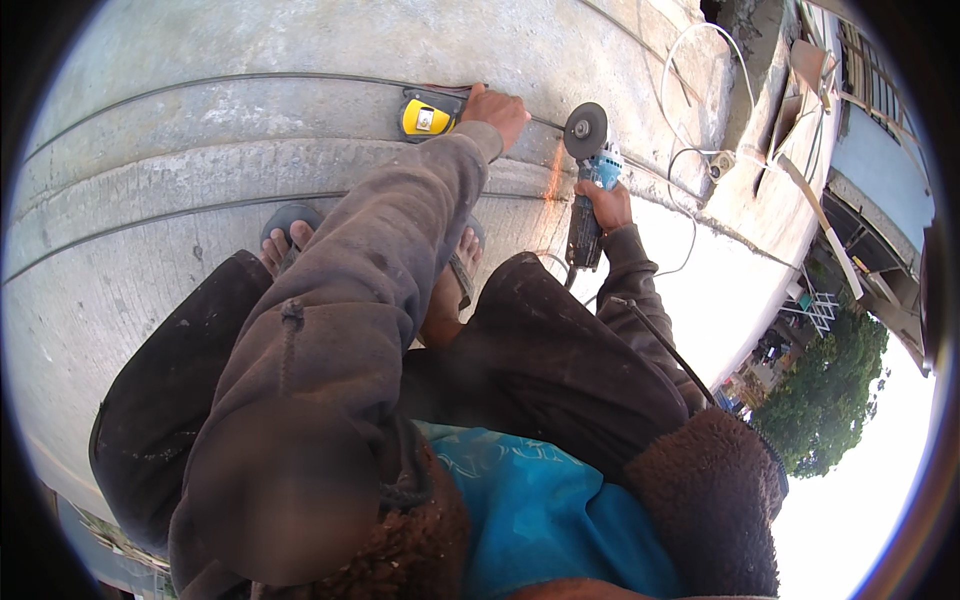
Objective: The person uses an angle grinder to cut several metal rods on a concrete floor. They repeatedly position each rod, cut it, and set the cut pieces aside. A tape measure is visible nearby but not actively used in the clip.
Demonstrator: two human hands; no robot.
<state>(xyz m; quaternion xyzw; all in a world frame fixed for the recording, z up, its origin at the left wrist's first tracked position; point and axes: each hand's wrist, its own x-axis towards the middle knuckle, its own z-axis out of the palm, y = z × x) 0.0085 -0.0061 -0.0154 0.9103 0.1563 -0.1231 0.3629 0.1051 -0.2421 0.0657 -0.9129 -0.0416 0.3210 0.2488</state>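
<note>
Blue shirt (pixel 545 495) and shaggy jacket lining (pixel 705 490) up close, sparks (pixel 554 172) flying beyond

Angle grinder (pixel 583 222) out to the right of the feet (pixel 282 246), and the right hand (pixel 608 207) is wrapped round its body, cutting disc (pixel 585 130) up at the dark upper rod (pixel 240 77), orange spray shooting down past the lower rod (pixel 180 222)! Left hand (pixel 497 113) curled down at that upper rod, just beside a yellow-and-black tape measure (pixel 427 114); whether it grips the tape too, cannot tell.

Look at the ground: worn grey concrete (pixel 130 330), outdoors, a rough strip (pixel 240 165) running between the two rods, dull on the left, glaring white right of the grinder. Now the surroundings: a white cable (pixel 741 60) loops at upper right, and a dark cord (pixel 690 245) bends across the bright ground. Farther out, a narrow plank (pixel 828 228) lies aslant, with a green tree (pixel 825 400) past it against white sky. And right across the middle goes the left sleeve (pixel 385 240), blocking part of the lower rod and the space between the feet
</note>
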